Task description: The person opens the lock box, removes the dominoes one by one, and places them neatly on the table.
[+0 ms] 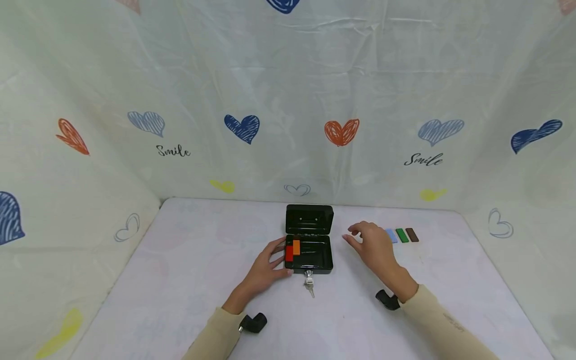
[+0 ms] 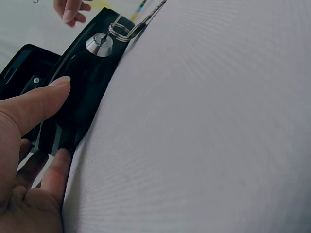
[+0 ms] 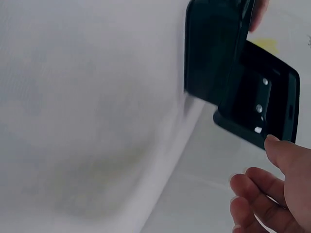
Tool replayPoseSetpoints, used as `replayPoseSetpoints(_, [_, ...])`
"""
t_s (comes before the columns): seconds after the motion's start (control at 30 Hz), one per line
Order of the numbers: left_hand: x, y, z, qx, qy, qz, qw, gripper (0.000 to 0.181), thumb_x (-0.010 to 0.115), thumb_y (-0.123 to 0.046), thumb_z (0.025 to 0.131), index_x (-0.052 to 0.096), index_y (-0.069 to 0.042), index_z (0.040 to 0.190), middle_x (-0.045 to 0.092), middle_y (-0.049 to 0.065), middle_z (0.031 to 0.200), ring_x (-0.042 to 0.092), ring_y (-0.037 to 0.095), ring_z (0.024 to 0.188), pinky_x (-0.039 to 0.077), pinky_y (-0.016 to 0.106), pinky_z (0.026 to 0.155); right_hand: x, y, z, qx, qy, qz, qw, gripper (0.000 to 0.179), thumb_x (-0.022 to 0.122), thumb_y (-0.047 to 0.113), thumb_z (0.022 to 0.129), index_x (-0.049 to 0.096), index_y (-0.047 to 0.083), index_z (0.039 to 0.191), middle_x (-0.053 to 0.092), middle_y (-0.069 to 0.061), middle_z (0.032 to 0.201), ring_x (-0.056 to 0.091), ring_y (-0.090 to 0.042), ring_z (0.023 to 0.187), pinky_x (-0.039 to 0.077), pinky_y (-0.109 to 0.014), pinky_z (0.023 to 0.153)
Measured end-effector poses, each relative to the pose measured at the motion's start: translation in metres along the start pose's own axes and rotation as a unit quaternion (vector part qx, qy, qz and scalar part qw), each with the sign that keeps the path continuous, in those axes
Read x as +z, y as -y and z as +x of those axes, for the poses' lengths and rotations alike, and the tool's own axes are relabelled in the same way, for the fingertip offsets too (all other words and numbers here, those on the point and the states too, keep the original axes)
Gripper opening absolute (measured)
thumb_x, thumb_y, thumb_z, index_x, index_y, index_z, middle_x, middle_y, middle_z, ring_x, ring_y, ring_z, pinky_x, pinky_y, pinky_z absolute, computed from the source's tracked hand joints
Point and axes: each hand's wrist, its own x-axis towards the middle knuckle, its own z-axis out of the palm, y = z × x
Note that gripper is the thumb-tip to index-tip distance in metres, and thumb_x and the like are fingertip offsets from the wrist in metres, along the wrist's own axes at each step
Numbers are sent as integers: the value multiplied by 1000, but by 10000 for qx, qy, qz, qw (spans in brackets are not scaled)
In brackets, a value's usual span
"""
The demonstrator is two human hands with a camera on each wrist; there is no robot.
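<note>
Black metal or plastic, the open box (image 1: 321,270) sits on the white worktop (image 1: 202,240) in the head view, its lid (image 1: 310,228) tipped up at the back. Inside, along its left side, a red block (image 1: 289,253) lies just beside an orange block (image 1: 296,247). The left hand (image 1: 264,270) is at the box's left side, fingers spread and thumb at the front corner. A lock with hanging keys (image 1: 309,287) shows at the front. Right of the box and apart from it, the right hand (image 1: 375,250) has loosely bent fingers, thumb and forefinger near each other. Just beyond it lie a light blue block (image 1: 392,236), a green block (image 1: 402,235) and a brown block (image 1: 411,235) in a row.

From the left wrist, the thumb lies over the box's front wall and the fingers are apart near its side; the metal lock (image 2: 99,46) carries the key ring.

From the right wrist, thumb and fingers are parted with nothing visible between them; the raised lid shows behind the thumb tip.
</note>
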Motion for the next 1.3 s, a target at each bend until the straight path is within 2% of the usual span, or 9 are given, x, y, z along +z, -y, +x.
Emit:
replayPoseSetpoints(0.17, [0,3,2,2,13,32,10000,92,84,2,87,37,-15,164,40,23,162,49,46,144,52,43,113,9,13,0,-119,167,6,9998,28,89,23,87,79,4,104,76,-8,92,69,-26,80,62,-38,67])
replayPoseSetpoints(0.47, [-1,1,2,-39,-6,-7,10000,93,84,2,86,37,-16,164,40,23,162,49,46,144,51,45,113,21,34,2,-237,472,110,9985,28,88,25,88,79,7,106,77,-5,96,66,-20,82,60,-33,68])
replayPoseSetpoints(0.67, [-1,0,2,-15,4,37,10000,92,85,1,86,37,-15,164,41,23,162,49,45,145,52,43,113,26,47,6,-502,635,150,9966,29,88,27,88,80,6,107,78,-6,102,68,-21,85,62,-36,74])
replayPoseSetpoints(0.93, [-2,1,1,-34,58,-56,10000,92,84,0,87,37,-17,164,40,22,163,49,44,145,51,42,113,34,52,14,-1101,980,391,9883,33,89,24,87,80,7,113,77,-6,106,72,-24,98,65,-42,92])
replayPoseSetpoints(1.13, [-3,1,1,77,98,-76,9999,91,84,1,87,37,-15,164,40,23,162,47,45,146,50,45,115,43,51,22,-1372,1211,518,9817,33,87,26,88,80,8,116,78,-5,111,73,-23,103,63,-43,96])
replayPoseSetpoints(1.3, [-3,1,1,57,125,-64,9999,90,83,0,88,37,-15,164,39,22,163,47,44,147,50,42,115,50,51,29,-1656,1497,600,9729,33,86,26,90,79,9,118,78,-4,116,73,-23,109,62,-44,99])
